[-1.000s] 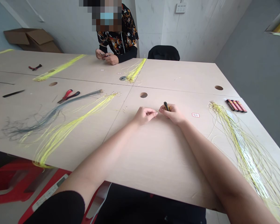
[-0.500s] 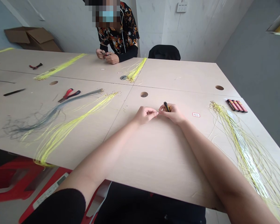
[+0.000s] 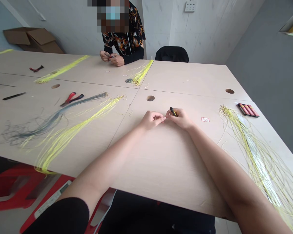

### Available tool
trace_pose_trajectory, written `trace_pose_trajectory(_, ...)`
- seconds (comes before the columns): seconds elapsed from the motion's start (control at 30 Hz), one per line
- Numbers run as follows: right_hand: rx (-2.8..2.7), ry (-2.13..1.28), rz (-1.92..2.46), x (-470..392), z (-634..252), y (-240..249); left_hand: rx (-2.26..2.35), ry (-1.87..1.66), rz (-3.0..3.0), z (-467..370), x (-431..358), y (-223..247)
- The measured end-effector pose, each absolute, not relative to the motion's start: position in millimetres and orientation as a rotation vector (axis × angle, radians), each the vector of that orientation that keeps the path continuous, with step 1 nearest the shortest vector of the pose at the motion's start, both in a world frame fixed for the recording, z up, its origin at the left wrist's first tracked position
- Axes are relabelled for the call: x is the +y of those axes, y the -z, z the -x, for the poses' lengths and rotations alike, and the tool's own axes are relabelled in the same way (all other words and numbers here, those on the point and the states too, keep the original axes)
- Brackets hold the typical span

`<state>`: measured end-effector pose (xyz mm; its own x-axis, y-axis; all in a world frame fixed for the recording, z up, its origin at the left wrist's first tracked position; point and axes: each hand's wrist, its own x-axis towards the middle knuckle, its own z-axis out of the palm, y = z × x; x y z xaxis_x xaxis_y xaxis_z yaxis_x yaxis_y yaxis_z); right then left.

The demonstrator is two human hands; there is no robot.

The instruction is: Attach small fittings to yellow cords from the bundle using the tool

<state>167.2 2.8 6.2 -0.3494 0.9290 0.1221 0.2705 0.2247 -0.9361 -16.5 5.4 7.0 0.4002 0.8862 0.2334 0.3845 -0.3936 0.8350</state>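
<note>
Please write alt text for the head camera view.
Two bare hands meet over a pale table: the right hand grips a small black tool, the left hand pinches something tiny. Yellow strings lie to the right; another person sits opposite.

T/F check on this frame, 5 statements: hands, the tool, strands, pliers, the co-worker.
1. The right hand grips a small black-and-yellow handled tool. True.
2. The left hand rests on the red-handled pliers. False: the pliers lie apart, far to its left.
3. A bundle of thin yellow strands lies right of the right forearm. True.
4. The row of dark red sticks sits at the table's left edge. False: right edge.
5. A person in a patterned top sits across the light wooden table. True.
</note>
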Motion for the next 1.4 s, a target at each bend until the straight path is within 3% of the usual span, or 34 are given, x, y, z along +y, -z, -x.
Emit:
trace_pose_trajectory(0.6,-1.745,-1.156,1.125,1.7,-166.5,-8.5,1.083,-0.912,-1.934,16.8,6.2,-5.3)
trace_pose_trajectory(1.4,-1.472,-1.411,1.058,5.6,-167.8,-6.3,1.016,-0.991,-1.932,18.2,7.4,-2.8)
